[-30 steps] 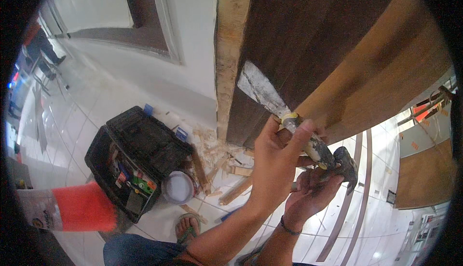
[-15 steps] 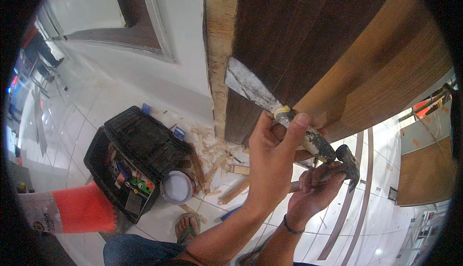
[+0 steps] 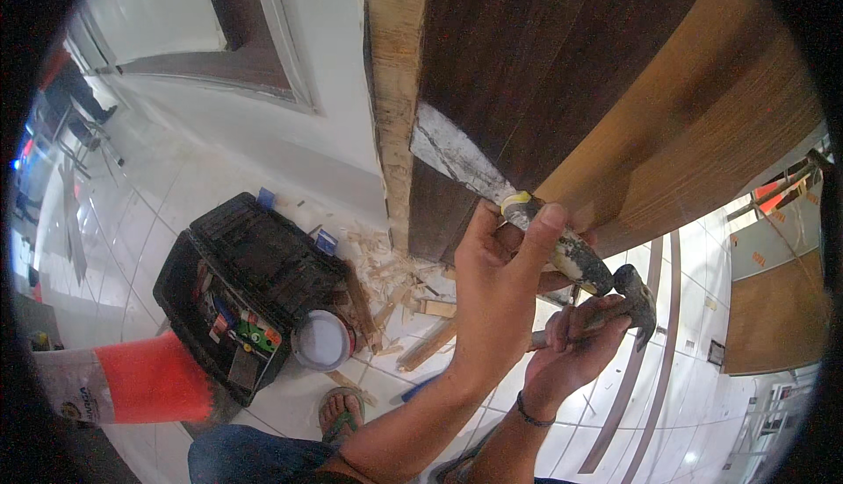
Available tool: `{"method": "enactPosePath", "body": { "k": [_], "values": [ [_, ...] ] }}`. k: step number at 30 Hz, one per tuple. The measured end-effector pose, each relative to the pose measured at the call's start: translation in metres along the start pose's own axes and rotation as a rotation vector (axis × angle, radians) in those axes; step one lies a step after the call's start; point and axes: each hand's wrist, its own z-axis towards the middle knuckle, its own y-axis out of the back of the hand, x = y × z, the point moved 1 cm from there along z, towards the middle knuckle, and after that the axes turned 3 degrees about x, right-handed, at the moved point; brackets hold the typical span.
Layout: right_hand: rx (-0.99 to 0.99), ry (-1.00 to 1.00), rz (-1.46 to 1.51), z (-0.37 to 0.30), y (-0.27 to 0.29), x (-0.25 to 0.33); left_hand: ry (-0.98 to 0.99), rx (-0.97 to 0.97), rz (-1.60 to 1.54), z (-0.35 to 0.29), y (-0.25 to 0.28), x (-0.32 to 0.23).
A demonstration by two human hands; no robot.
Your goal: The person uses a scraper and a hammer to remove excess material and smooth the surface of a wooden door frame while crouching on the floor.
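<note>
The person's left hand, at the centre, grips a putty knife whose blade points upper left, in front of a dark wood-grain panel. Right and below, the right hand is clenched around a claw hammer, its head just beside the knife's butt. Beyond, lower left, an orange traffic cone lies near an open black toolbox. Wood scraps litter the tiled floor.

The head-worn fisheye camera looks down over the left hand and right hand at close range, facing the dark panel; peripheral detail is probably too distorted to resolve.
</note>
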Motion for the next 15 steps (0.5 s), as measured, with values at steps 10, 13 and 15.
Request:
{"method": "enactPosePath", "body": {
  "k": [10, 13, 15],
  "values": [
    [0.018, 0.074, -0.071, -0.019, 0.005, 0.001, 0.003, 0.040, -0.021, -0.003, 0.002, 0.000],
    [-0.155, 0.047, 0.100, -0.023, 0.004, 0.003, 0.003, 0.018, -0.006, -0.005, 0.002, 0.000],
    [0.038, 0.146, -0.276, -0.029, 0.008, 0.002, 0.008, -0.005, 0.002, -0.003, 0.009, -0.004]
  ]
}}
